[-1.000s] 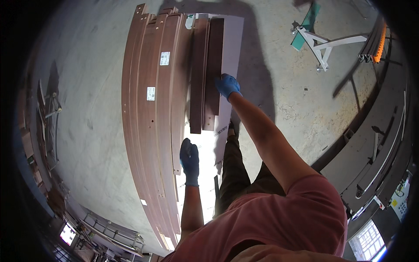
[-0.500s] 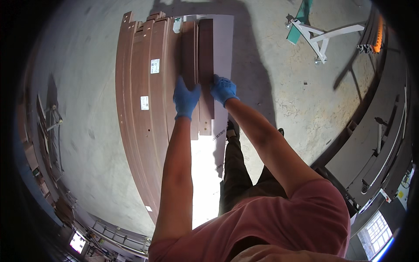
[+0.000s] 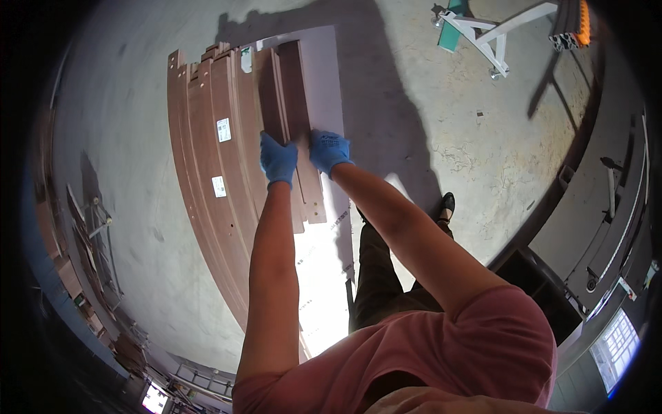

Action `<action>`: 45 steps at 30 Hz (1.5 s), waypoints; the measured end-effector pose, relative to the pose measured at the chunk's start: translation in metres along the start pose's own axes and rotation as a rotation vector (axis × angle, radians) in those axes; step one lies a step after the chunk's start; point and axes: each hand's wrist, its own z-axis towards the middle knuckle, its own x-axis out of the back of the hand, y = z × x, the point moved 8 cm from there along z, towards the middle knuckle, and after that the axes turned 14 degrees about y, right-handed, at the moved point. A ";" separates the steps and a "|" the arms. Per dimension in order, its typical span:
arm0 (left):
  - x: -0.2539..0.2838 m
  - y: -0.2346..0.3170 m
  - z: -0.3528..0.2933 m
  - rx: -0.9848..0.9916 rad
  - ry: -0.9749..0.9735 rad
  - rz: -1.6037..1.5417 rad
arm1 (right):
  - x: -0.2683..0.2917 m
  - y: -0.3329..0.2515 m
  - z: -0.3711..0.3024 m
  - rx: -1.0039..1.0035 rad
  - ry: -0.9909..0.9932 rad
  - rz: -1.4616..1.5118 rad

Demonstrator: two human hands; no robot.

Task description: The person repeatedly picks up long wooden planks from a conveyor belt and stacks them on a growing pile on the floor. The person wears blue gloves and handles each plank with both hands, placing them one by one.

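Blue gloves cover both of my hands. A dark brown board (image 3: 294, 86) lies at the right side of a row of brown boards (image 3: 200, 138), on a pale sheet (image 3: 324, 62). My left hand (image 3: 278, 162) is closed over the ridged left part of this board, thumb and fingers on either side. At the board's right edge, my right hand (image 3: 329, 150) is closed with its fingers curled; its fingertips are partly hidden. Two white labels (image 3: 223, 130) show on the boards to the left.
A white metal stand (image 3: 493, 41) with a green strip (image 3: 449, 31) is at the far right. Beside it is an orange-edged metal profile (image 3: 571, 31). My shod foot (image 3: 448, 201) rests on the concrete floor to the right. Racks and frames (image 3: 96, 221) line the left side.
My view has shifted, so the boards appear farther left. The dark brown board has slanted and moved closer against the ridged strip, and my hands have come nearer together.
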 end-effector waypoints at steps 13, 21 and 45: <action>-0.008 0.001 0.015 -0.107 -0.024 -0.184 | -0.017 0.011 -0.037 0.312 -0.091 0.162; 0.023 0.037 -0.052 -0.126 0.200 0.420 | 0.101 0.144 -0.115 -0.009 -0.192 0.618; -0.078 0.387 -0.467 -0.325 -0.669 -0.084 | 0.787 0.960 -0.290 -0.488 1.488 1.876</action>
